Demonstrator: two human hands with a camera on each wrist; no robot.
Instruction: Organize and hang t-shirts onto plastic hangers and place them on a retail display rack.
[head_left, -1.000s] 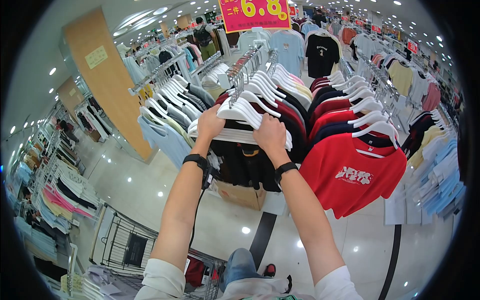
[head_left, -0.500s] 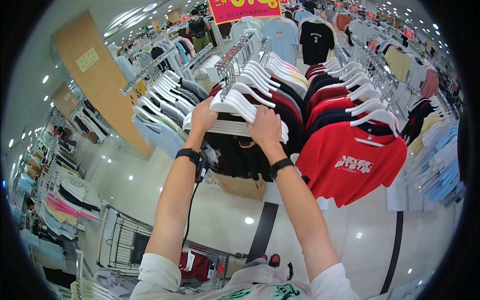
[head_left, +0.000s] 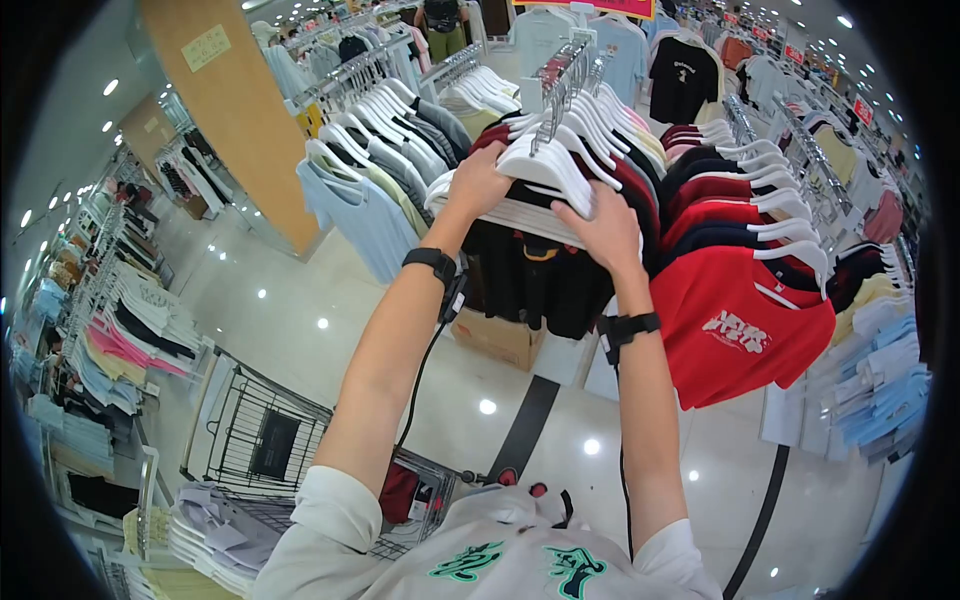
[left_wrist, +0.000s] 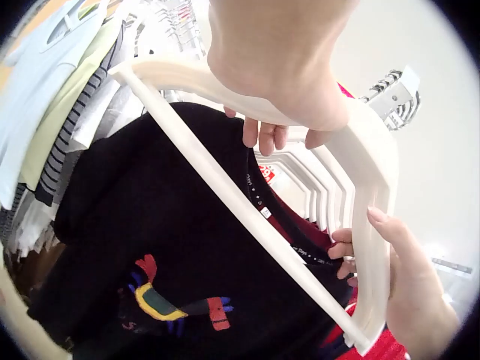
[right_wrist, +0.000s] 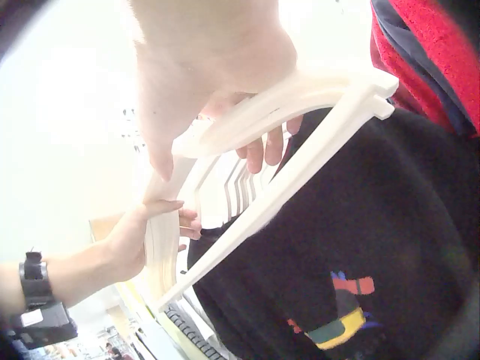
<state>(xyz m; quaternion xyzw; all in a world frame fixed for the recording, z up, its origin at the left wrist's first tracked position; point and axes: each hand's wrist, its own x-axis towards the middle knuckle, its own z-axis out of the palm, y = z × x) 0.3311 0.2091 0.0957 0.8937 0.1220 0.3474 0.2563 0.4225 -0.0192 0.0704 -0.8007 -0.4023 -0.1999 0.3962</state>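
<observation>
While the left hand (head_left: 478, 186) and right hand (head_left: 608, 230) each grip a shoulder of the white hangers (head_left: 548, 174) at the near end of the rail (head_left: 568, 66), uneven pull could splay them — or crowded hooks (head_left: 549, 122) could snag, dragging the black shirt (left_wrist: 150, 210) behind along.

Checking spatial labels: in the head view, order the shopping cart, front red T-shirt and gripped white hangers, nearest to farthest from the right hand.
1. White hangers: gripped in the right hand.
2. Red T-shirt: off to its right.
3. Shopping cart: farthest, at the lower left.
</observation>
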